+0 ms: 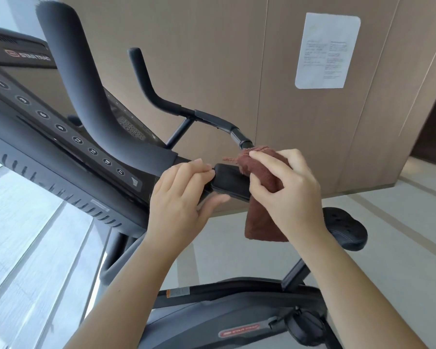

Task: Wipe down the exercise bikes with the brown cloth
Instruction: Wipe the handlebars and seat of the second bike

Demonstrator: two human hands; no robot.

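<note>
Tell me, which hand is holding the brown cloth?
The right hand, gripping the brown cloth against the black pad. The left hand only holds the pad's other end, with no cloth.

cloth point(264, 197) draped over pad point(230, 182), seat point(347, 227) right

Brown cloth point(263, 197) draped over the black exercise bike point(230, 181) handlebar pad.

A gym: an exercise bike point(237, 306) beside a treadmill console point(61, 137), tiled floor point(400, 248).
</note>
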